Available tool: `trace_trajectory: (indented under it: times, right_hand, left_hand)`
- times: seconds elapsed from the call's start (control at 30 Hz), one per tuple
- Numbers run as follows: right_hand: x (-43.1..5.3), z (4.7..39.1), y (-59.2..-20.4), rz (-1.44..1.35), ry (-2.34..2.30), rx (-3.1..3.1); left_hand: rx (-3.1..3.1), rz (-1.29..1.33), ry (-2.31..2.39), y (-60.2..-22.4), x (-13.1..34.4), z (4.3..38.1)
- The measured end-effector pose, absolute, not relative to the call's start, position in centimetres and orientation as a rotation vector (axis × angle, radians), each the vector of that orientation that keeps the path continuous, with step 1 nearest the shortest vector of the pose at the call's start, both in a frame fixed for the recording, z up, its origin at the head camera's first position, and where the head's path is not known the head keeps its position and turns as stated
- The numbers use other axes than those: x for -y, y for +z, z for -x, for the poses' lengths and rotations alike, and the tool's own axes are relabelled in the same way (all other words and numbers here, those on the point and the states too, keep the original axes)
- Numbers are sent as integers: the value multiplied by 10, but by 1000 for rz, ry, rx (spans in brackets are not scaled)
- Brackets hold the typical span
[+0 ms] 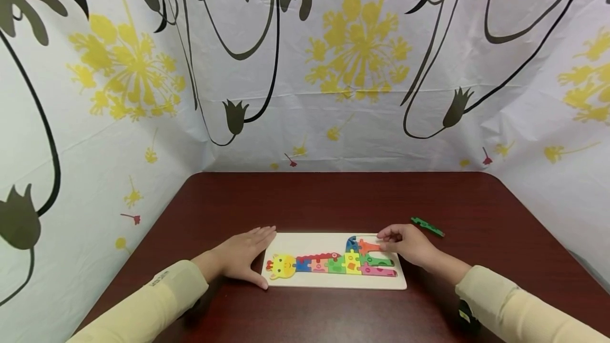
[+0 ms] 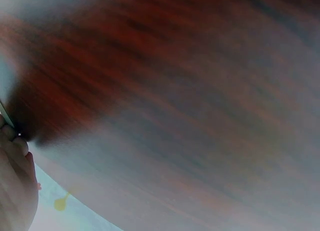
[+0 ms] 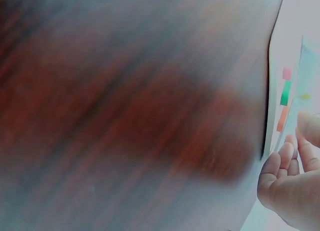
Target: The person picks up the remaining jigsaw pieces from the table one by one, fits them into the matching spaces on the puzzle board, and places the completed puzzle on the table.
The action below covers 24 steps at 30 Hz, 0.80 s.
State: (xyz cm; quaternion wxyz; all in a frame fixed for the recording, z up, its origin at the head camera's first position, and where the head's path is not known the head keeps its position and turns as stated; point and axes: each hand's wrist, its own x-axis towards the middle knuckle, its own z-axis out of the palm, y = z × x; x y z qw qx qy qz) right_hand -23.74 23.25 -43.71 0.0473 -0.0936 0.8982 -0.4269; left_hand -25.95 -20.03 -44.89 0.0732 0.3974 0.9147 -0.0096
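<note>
A giraffe jigsaw puzzle on a cream board (image 1: 329, 281) lies flat on the table, its yellow head piece (image 1: 283, 267) at the left. My left hand (image 1: 243, 255) holds its fingers straight and thumb spread along the board's left edge. At the upper right, my right hand (image 1: 407, 242) has curled fingers and pinches the outer end of the orange leg piece (image 1: 368, 247), hiding that end. Below it lie a green leg piece (image 1: 379, 262) and a pink leg piece (image 1: 378, 271). A loose dark green puzzle piece (image 1: 427, 226) lies off the board, beyond the right hand.
The dark red-brown table (image 1: 305, 202) extends around the board. Behind and at both sides hangs a white sheet (image 1: 295, 78) with flower and vine prints. A small black object (image 1: 469, 315) sits under the right sleeve. Both wrist views show mostly blurred table surface.
</note>
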Motion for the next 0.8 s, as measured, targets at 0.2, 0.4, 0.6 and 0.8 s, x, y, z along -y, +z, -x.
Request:
trace_trajectory:
  times: [0.2,0.4,0.6,0.8]
  right_hand:
    - [-238,241,-433,281,-1303,-2750]
    - [-244,246,-423,278,-1362,-2757]
    - [-251,249,-417,248,-1397,-2792]
    - [-262,250,-413,190,-1409,-2843]
  left_hand:
    - [-2744,-1201,-30,-449,200,260]
    - [-2741,-1199,-17,-448,201,260]
    - [-2737,-1191,-10,-449,200,260]
    - [-2738,-1191,-18,-449,200,260]
